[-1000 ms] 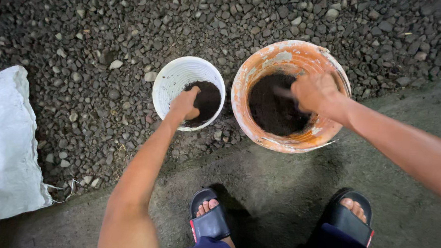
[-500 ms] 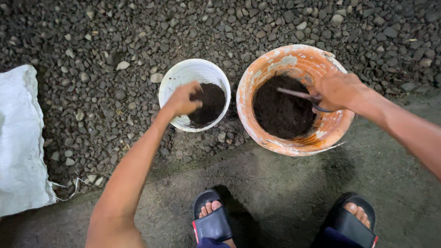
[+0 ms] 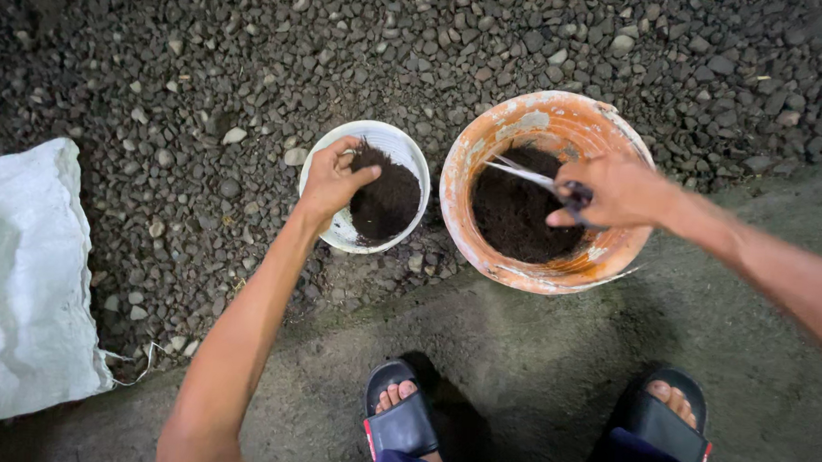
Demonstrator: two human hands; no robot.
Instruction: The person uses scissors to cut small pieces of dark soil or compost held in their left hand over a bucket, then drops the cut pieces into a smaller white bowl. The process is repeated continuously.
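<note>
Head view: left hand (image 3: 332,179) grips the near-left rim of the white pot (image 3: 405,152), fingers curled over its edge; dark soil (image 3: 389,198) inside. Right hand (image 3: 616,189) clenched on a trowel (image 3: 529,176) over the orange bucket (image 3: 564,118), just right of the pot, on gravel (image 3: 206,65). White sack (image 3: 21,269) far left.

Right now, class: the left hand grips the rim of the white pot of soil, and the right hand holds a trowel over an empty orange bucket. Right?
Not quite. In the head view the orange bucket holds dark soil; everything else stands.
</note>
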